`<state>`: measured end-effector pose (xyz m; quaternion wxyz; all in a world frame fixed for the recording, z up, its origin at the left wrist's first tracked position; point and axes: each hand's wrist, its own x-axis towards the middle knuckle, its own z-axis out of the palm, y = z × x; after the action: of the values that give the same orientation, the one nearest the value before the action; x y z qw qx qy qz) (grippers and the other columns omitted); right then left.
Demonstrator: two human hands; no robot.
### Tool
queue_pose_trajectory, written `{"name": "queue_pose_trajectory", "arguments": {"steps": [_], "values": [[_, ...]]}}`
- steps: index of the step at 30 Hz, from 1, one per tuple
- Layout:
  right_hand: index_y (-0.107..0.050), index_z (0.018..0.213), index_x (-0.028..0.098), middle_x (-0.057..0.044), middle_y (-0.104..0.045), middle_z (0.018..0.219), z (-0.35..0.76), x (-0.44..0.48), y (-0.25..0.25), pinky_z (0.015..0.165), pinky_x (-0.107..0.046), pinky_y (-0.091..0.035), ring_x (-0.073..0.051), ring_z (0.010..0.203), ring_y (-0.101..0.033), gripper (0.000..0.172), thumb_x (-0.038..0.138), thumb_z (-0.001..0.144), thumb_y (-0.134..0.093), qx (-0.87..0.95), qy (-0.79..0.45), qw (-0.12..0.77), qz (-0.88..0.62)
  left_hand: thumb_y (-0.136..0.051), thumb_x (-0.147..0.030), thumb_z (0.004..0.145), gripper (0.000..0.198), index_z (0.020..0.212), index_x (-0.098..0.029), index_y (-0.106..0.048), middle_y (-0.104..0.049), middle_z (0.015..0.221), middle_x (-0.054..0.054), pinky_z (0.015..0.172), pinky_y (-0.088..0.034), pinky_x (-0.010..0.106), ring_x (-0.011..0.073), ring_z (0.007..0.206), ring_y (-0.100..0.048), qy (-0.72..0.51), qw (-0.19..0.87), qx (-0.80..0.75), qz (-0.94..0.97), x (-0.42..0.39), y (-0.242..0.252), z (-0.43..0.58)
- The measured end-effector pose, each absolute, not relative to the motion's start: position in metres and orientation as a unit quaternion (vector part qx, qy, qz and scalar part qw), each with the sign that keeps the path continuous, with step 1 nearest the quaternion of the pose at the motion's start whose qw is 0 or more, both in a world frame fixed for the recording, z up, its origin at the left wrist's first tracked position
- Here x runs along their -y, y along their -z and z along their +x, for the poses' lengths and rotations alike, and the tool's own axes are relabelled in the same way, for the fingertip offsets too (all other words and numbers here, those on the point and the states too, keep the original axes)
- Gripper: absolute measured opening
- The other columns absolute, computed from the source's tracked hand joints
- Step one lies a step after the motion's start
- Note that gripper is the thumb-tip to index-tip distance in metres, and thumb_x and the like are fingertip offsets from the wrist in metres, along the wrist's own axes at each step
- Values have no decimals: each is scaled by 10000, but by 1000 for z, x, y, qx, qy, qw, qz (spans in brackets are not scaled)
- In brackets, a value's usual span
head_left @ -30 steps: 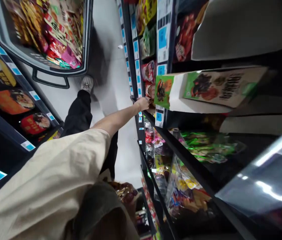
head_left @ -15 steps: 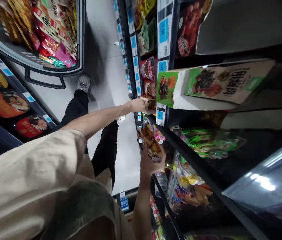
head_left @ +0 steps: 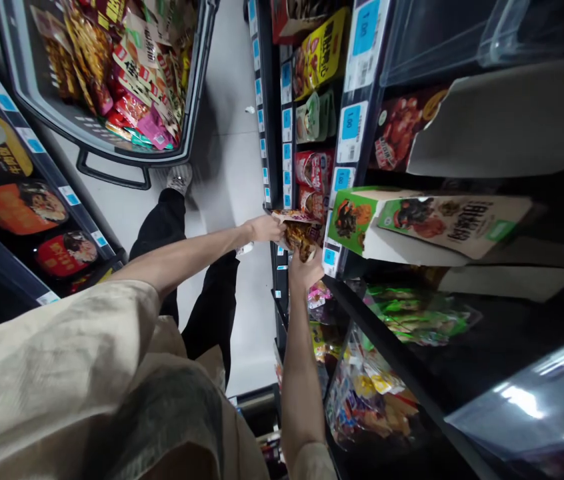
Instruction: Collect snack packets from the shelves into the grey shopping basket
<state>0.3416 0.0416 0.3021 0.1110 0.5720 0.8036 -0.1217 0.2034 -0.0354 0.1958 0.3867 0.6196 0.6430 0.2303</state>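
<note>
My left hand [head_left: 265,229] reaches to the low shelf, its fingers closed at the near edge of a small open carton [head_left: 295,215]. Glossy brown snack packets [head_left: 298,239] lie at the carton, between my two hands. My right hand [head_left: 307,268] comes in from below, its fingers closed round the lower end of these packets. Just right of my hands, on the shelf above, stands a green and white display box [head_left: 352,221] with a picture of food. Exactly where the fingertips sit is partly hidden.
A grey shopping basket [head_left: 137,157] full of snack packets stands on the floor at upper left, its handle [head_left: 112,179] folded outward. Price-tagged shelf edges [head_left: 355,127] run along the right. Clear bags of snacks [head_left: 372,393] sit lower right. Another shelf [head_left: 37,143] lines the left.
My right hand has moved up with the brown snack packets to the carton beside my left hand. The view has shifted, so basket and shelves appear further right and lower.
</note>
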Motion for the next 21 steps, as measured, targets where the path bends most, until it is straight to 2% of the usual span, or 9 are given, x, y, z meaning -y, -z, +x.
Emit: {"name": "queue_pose_trajectory", "arguments": {"steps": [3,5,9,13,17,19,21], "values": [[-619,1374,118,-200,-768,1096,331,-49,-294,944,-481,-544,-363,992,-739,568,335,856,-711,-798,130,177,561,-534,-30,896,255,866,-139,-763,-735,1039,179,739,-436,366,269,929,-695,-226,378,-637,633,36,-197,205],[-576,1415,94,-225,-740,1194,321,-55,-282,984,-474,-528,-364,1070,-718,650,339,835,-735,-785,144,207,565,-537,-29,905,253,887,-139,-764,-738,1052,174,749,-452,363,268,945,-701,-211,357,-640,646,38,-199,205],[-524,1438,62,-265,-672,1335,300,-66,-253,1018,-445,-513,-371,1179,-682,747,310,785,-789,-749,139,211,612,-508,-54,953,280,1006,-138,-770,-742,1074,161,732,-471,367,279,962,-712,-170,321,-643,675,36,-202,204],[-587,1311,18,-348,-668,1264,297,-62,-245,1026,-500,-499,-435,1221,-652,579,322,842,-739,-734,93,174,650,-476,-47,967,326,1104,-133,-759,-733,1092,164,744,-489,378,256,920,-723,-175,307,-645,678,24,-204,208],[-615,1286,28,-335,-684,1215,312,-52,-254,1047,-535,-480,-447,1218,-640,546,364,867,-706,-746,50,87,658,-473,-44,952,345,1116,-145,-758,-723,1111,167,772,-498,388,251,933,-724,-182,315,-640,677,15,-205,209],[-639,1272,65,-290,-690,1229,321,-50,-257,1045,-503,-489,-395,1202,-649,471,367,910,-628,-769,97,56,629,-475,-65,958,338,1126,-155,-755,-719,1134,168,783,-499,391,254,946,-723,-171,323,-635,680,13,-205,207],[-682,1196,122,-215,-713,1200,328,-52,-253,1013,-439,-511,-317,1147,-662,366,339,936,-543,-775,227,65,586,-460,-81,974,332,1117,-147,-752,-718,1141,171,779,-495,384,255,945,-724,-157,328,-628,688,13,-205,205]]}}
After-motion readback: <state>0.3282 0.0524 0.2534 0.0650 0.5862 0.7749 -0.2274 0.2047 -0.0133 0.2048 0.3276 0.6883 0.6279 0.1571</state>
